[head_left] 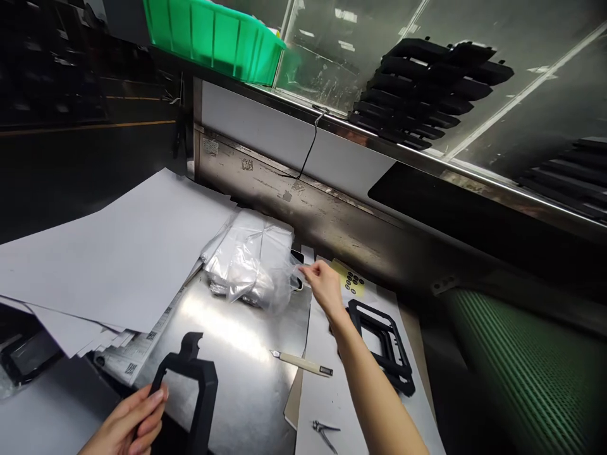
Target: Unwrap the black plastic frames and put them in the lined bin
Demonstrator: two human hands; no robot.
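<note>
A green bin (213, 35) sits on the ledge above the counter (246, 354), its contents hidden, and a clear plastic bag (251, 265) of white pieces lies by the back wall. The right hand (320, 281) reaches forward on a straight arm, fingertips pinching the bag's edge. The left hand (130, 423) grips a black frame (187, 392) low over the counter.

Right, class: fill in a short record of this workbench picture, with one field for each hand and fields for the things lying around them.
left hand: grips a black plastic frame
right hand: pinches the edge of a clear plastic bag
under right forearm: stack of black frames
between the hands: craft knife
near edge: small metal clippers
left side: white sheets
top shelf: green bin
</note>
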